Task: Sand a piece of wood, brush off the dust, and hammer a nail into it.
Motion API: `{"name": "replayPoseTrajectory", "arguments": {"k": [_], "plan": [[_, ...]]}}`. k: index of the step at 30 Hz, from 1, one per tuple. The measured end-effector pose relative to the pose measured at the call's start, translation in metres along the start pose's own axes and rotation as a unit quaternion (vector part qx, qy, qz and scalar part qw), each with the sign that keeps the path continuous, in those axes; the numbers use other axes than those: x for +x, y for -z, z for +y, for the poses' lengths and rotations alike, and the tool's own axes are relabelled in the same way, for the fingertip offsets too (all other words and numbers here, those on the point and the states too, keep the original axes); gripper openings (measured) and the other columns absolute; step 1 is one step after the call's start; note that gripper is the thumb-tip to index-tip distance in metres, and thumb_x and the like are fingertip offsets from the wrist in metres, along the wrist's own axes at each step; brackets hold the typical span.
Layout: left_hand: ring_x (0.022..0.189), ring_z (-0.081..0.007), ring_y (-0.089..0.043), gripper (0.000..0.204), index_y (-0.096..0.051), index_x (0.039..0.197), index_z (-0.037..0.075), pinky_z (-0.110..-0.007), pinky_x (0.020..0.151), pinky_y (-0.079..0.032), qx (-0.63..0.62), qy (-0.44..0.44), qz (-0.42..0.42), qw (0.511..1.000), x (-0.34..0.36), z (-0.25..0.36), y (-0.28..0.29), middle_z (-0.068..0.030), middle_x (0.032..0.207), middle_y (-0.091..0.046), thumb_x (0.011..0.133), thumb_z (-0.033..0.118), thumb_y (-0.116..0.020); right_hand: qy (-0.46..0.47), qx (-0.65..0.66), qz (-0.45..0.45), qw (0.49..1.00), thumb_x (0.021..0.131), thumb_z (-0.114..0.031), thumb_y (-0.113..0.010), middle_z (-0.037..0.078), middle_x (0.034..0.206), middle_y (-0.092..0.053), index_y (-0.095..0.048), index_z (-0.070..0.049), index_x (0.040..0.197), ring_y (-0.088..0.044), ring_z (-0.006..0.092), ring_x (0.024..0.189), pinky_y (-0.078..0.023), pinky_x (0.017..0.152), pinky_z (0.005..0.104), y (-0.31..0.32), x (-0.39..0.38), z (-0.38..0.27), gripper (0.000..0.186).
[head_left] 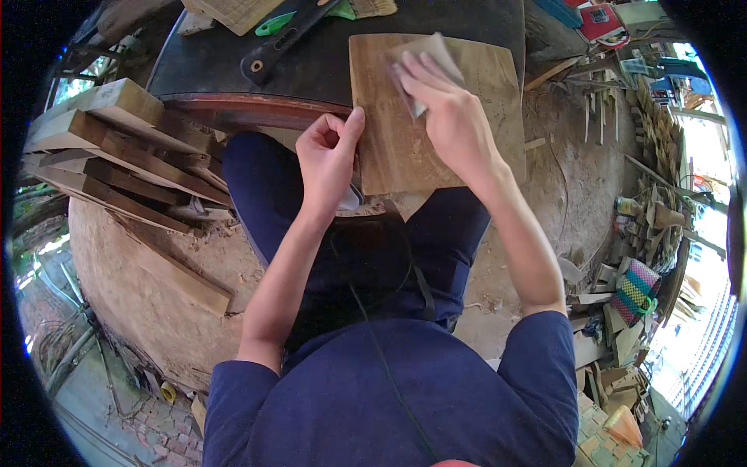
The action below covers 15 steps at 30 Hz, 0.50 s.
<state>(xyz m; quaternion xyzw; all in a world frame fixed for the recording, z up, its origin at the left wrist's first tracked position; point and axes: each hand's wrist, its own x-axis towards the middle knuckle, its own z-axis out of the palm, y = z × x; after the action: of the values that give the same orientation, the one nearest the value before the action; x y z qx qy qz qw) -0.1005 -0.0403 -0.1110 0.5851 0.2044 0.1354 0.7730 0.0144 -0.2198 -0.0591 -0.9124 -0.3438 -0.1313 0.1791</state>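
A flat, squarish wooden board (482, 101) lies partly on the dark table and juts over its near edge, above my lap. My left hand (328, 159) is closed at the board's left edge, the thumb along its upper face and the other fingers curled. My right hand (451, 124) presses a folded piece of sandpaper (443, 53) flat on the board's upper middle, its fingers stretched over the sheet. The sandpaper is a little blurred. Whatever lies under the board and under my right palm is hidden.
On the dark table (210, 62) rest a black-handled tool (268, 58), a green-handled brush (373, 8) and a wood block (237, 12). Stacked timber (117, 140) stands at the left. A woven bag (634, 292) and wood scraps lie at the right.
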Motion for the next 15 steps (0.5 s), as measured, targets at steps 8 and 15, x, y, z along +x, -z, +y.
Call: {"name": "replayPoseTrajectory", "arguments": {"k": [8, 15], "plan": [[0.052, -0.0001, -0.045, 0.041, -0.051, 0.071, 0.012, -0.021, 0.047, -0.034, -0.01, 0.039, -0.009, 0.999, -0.003, 0.008, -0.001, 0.0074, 0.063, -0.054, 0.1, 0.028, -0.074, -0.111, 0.022, -0.109, 0.988, 0.09, 0.008, -0.047, 0.018, 0.143, -0.062, -0.067, -0.005, 0.134, -0.058, 0.0311, 0.135, -0.048, 0.114, 0.0389, 0.032, -0.007, -0.006, 0.051], [0.053, 0.0002, -0.046, 0.041, -0.051, 0.071, 0.012, -0.02, 0.047, -0.035, -0.035, 0.035, -0.018, 0.999, -0.002, 0.009, -0.001, 0.008, 0.063, -0.054, 0.1, 0.028, -0.075, -0.184, 0.018, -0.036, 0.982, 0.093, 0.008, -0.049, 0.015, 0.152, -0.054, -0.066, -0.008, 0.138, -0.052, 0.0311, 0.141, -0.044, 0.119, 0.0395, 0.04, -0.044, 0.011, 0.051]]}}
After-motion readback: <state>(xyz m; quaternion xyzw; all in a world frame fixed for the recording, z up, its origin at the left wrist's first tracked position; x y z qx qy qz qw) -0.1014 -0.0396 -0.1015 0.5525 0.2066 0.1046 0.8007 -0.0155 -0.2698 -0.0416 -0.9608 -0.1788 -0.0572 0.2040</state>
